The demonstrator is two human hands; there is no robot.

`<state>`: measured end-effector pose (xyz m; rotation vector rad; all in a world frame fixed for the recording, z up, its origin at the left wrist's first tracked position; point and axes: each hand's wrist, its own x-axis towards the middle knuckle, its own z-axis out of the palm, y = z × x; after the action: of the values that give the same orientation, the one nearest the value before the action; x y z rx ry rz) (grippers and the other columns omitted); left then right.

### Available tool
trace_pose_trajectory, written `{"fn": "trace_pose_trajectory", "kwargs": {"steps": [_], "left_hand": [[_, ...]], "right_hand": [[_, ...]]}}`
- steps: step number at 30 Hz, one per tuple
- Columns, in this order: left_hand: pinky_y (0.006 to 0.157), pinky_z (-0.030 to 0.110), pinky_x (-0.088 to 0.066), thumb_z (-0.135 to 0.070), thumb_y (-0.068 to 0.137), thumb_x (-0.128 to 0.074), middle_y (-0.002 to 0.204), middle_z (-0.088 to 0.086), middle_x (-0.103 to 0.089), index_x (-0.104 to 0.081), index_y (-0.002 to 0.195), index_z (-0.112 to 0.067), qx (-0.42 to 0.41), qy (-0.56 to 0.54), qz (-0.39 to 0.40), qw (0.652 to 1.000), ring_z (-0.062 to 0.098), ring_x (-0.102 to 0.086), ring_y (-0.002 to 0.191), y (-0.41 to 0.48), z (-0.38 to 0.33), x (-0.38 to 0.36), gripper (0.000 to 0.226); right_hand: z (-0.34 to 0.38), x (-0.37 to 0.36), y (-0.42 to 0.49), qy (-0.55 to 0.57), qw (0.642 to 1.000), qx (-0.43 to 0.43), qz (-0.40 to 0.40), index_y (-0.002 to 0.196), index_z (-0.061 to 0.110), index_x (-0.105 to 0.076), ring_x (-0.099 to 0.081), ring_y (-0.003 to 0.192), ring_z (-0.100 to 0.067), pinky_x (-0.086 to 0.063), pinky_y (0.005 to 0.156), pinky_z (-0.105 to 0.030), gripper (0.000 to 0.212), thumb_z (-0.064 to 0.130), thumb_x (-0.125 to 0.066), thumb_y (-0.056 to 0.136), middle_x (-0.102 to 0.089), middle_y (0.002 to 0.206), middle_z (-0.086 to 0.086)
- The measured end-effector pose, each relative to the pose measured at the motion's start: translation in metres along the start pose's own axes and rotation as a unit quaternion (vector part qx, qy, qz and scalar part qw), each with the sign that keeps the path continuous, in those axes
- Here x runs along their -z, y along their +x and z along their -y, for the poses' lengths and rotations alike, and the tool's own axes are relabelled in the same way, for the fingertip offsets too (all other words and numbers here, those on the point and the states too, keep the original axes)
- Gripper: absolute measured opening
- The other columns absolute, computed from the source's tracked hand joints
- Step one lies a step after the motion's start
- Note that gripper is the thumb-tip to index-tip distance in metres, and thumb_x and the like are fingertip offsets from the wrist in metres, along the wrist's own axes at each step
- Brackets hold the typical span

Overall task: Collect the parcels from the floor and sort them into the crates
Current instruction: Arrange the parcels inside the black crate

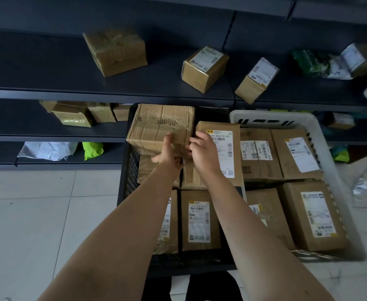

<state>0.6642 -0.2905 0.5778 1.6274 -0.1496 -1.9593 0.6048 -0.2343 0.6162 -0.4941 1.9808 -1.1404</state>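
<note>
A black crate [127, 177] and a white crate [321, 135] stand side by side on the floor, both packed with cardboard parcels. A taped brown parcel [156, 124] lies on top at the far end of the black crate. My left hand [167, 149] touches its near edge with fingers extended. My right hand [202, 149] hovers at the parcel's right corner with fingers loosely curled, over a tall labelled parcel [224, 148] beside it. Whether either hand grips the box is unclear.
Dark shelving runs along the back, carrying several boxes [115, 51] [204, 68] and soft bags [315, 63]. Lower shelves hold more boxes [74, 115], a white bag [47, 149] and a green bag [92, 149]. Light floor tiles [37, 213] lie to the left.
</note>
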Motion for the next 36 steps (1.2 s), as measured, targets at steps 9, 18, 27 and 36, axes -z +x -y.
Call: {"fn": "trace_pose_trajectory", "kwargs": {"steps": [9,18,27,36], "left_hand": [[0.088,0.051,-0.054,-0.05,0.064,-0.074,0.12,0.013,-0.048,-0.024,0.14,-0.024,-0.009,-0.047,-0.03,0.998,0.032,-0.062,0.097,-0.008,0.007,0.0,0.095],[0.083,0.049,-0.055,-0.06,0.059,-0.065,0.116,0.014,-0.051,-0.031,0.128,-0.023,-0.01,-0.046,-0.066,0.997,0.033,-0.061,0.093,-0.037,0.0,-0.001,0.085],[0.066,0.041,-0.056,-0.069,0.072,-0.054,0.107,0.012,-0.063,-0.057,0.118,-0.017,0.019,-0.018,0.058,0.998,0.029,-0.061,0.093,-0.066,-0.013,0.041,0.069],[0.08,0.041,-0.054,-0.056,0.088,-0.047,0.087,0.007,-0.077,-0.064,0.109,-0.017,-0.05,0.119,0.097,0.987,0.028,-0.07,0.083,-0.077,-0.012,0.109,0.047]], "right_hand": [[0.0,0.007,0.0,-0.047,0.996,0.074,0.017,0.147,0.022,-0.041,-0.058,0.119,-0.017,-0.045,0.104,-0.036,0.043,0.032,-0.039,0.105,-0.055,0.138,0.002],[0.002,0.01,0.013,-0.075,0.983,0.162,0.045,0.153,0.021,-0.031,-0.042,0.136,-0.011,-0.038,0.108,-0.026,0.052,0.035,-0.044,0.104,-0.035,0.154,0.0],[0.011,0.013,0.009,0.017,0.988,0.137,0.063,0.147,0.025,-0.04,-0.04,0.137,-0.014,-0.036,0.107,-0.025,0.051,0.05,-0.039,0.103,-0.044,0.145,0.004],[0.01,0.024,-0.016,0.086,0.988,0.022,0.128,0.101,0.015,-0.065,-0.06,0.11,-0.024,-0.044,0.098,-0.041,0.047,0.058,-0.047,0.096,-0.066,0.11,-0.006]]}}
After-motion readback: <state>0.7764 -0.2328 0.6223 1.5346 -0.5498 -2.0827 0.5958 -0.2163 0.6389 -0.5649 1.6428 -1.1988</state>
